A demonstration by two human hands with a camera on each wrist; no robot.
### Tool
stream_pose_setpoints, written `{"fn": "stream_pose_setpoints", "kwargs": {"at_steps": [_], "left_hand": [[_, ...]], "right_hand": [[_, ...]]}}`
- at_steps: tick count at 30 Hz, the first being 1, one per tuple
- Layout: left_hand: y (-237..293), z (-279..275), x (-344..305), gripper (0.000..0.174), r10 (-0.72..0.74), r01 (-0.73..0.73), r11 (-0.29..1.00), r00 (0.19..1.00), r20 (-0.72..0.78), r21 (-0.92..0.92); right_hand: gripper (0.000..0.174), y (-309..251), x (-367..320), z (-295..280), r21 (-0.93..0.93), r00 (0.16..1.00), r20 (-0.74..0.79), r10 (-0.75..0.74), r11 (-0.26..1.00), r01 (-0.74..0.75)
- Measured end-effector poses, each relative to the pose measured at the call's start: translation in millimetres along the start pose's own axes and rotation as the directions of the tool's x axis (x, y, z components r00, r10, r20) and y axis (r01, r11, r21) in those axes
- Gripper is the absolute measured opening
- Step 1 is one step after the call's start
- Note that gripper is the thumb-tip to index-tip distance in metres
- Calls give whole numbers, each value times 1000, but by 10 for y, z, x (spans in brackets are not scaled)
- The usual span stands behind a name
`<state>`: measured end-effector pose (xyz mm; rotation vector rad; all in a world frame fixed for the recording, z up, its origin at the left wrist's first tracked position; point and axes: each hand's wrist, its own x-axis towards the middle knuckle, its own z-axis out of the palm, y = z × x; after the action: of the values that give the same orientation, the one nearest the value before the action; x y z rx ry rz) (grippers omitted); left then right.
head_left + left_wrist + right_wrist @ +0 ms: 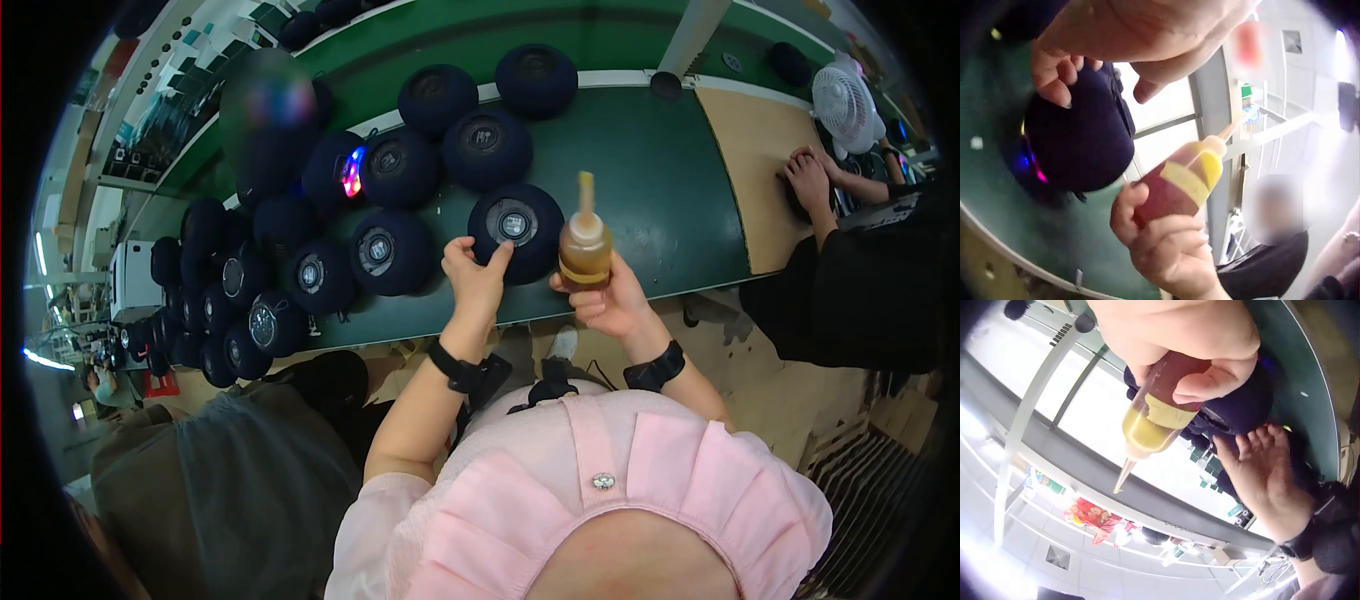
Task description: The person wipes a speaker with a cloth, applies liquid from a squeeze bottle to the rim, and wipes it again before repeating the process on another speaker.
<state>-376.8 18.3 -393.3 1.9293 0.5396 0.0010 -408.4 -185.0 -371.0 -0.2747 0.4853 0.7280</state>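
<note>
My right hand point(612, 300) grips a squeeze bottle point(585, 255) of amber liquid, its narrow nozzle pointing up. A yellow band wraps the bottle, plain in the left wrist view. My left hand point(475, 283) is at the near left side of a round, dark blue fabric-covered unit point(540, 215), its thumb over the unit's edge and its fingers loosely bent. That unit lies with its silver-and-black round centre facing up. In the right wrist view, the left hand point(1266, 465) shows its palm with nothing in it.
Several similar round units point(395, 255) stand on the green table point(665, 180) to the left, one glowing with coloured lights point(352, 172). A brown board point(745, 170) and a white fan point(845, 105) are at the right, beside another person point(860, 280). Someone else point(230, 480) is at the left.
</note>
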Motion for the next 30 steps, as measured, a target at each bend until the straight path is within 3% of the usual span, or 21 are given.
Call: {"fn": "stream_pose_setpoints", "kwargs": {"at_steps": [2,3,5,6,7,8,9,10,11,12,13,16,17,18,19,20,21,22,24,28,30], "left_hand": [[47,38,26,53,125,-111,977,990,-67,181],[73,30,47,53,127,-113,977,990,-69,179],[215,-29,16,50,348,-313,884,937,-41,347],[336,-21,-51,50,350,-318,883,936,-35,345],[512,15,-123,50,547,-544,800,835,67,253],[663,68,-220,52,716,-731,668,682,145,138],[757,218,-400,54,648,-622,758,684,336,-195],[848,352,-602,56,602,-387,794,612,514,-469],[1014,360,-769,55,612,-307,783,539,579,-541],[1157,341,-889,55,629,-221,766,454,631,-604],[1181,251,-928,55,630,-221,764,456,629,-606],[952,-151,-857,42,603,-323,796,340,722,-512],[767,-289,-835,40,455,-332,879,378,806,-341],[510,-377,-823,36,346,-331,924,512,786,-192],[215,-414,-800,36,127,-116,991,724,678,-61],[26,-435,-748,46,106,-121,993,890,444,6],[-86,-441,-617,61,-7,7,1000,951,309,0],[-35,-376,-536,61,-4,4,1000,950,312,0],[100,-201,-362,67,-3,7,993,999,32,-119],[223,114,-84,74,100,-99,995,995,-2,19],[210,97,46,80,125,-128,989,991,48,78]], "right_hand": [[55,6,-52,16,113,968,248,43,991,-73],[50,-6,-87,20,134,971,236,36,989,-69],[48,-68,-200,36,158,974,224,20,986,-57],[46,-104,-258,55,180,975,221,2,983,-43],[45,-132,-328,53,227,961,277,-12,972,-53],[45,-147,-385,2,232,959,281,-21,972,-46],[46,-152,-468,-68,260,947,315,-63,965,-22],[47,-159,-571,-147,285,933,346,-99,958,-4],[48,-140,-619,-367,306,893,435,-117,952,-24],[48,-120,-755,-322,277,912,378,-161,959,55],[48,-74,-862,-408,300,916,360,-176,952,65],[47,4,-1076,-641,345,931,318,-182,936,66],[47,56,-1118,-705,367,935,302,-184,928,64],[47,100,-1148,-765,375,938,297,-181,925,59],[47,115,-1149,-815,348,953,250,-170,934,75],[48,138,-1149,-854,322,966,201,-163,942,92],[48,152,-1126,-878,325,965,202,-168,941,96],[48,163,-1094,-889,303,975,161,-153,948,99],[49,170,-1038,-866,276,983,122,-139,956,101],[50,122,-902,-701,111,973,137,-185,979,170],[51,86,-843,-633,10,966,38,-257,966,257]]}}
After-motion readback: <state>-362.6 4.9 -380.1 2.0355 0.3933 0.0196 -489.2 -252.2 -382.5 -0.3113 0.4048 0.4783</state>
